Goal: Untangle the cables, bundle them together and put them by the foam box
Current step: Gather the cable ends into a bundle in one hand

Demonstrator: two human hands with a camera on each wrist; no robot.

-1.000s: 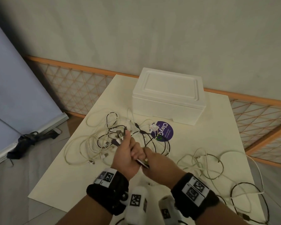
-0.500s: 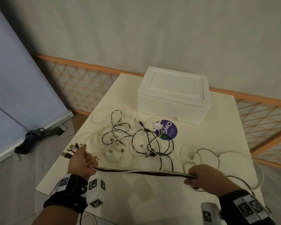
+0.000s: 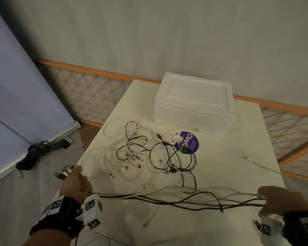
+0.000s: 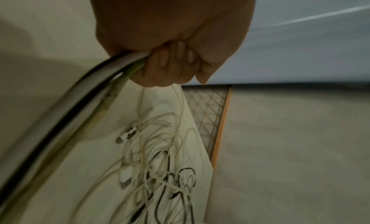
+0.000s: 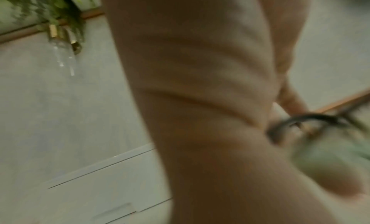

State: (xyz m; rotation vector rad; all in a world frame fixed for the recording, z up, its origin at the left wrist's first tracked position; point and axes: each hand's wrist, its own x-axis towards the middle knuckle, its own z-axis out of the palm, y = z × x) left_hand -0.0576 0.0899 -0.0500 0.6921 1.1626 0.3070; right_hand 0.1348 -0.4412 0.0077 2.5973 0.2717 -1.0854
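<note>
Holding one end of the cables (image 3: 167,199) in my left hand (image 3: 76,183), fingers curled tight round them with the plugs (image 3: 66,170) sticking out past the fist, I kept them anchored off the worktop's (image 3: 247,132) near-left corner. My right hand (image 3: 272,201) was closed loosely round the same strands far to the right, apparently so they could run through the grip and lie straight side by side; its wrist view was too blurred to show more. Between my hands the strands hung just above the worktop. A tangle (image 3: 149,153) of white and black leads lay mid-worktop, near the foam box (image 3: 194,103) and partly over a purple disc (image 3: 188,142).
</note>
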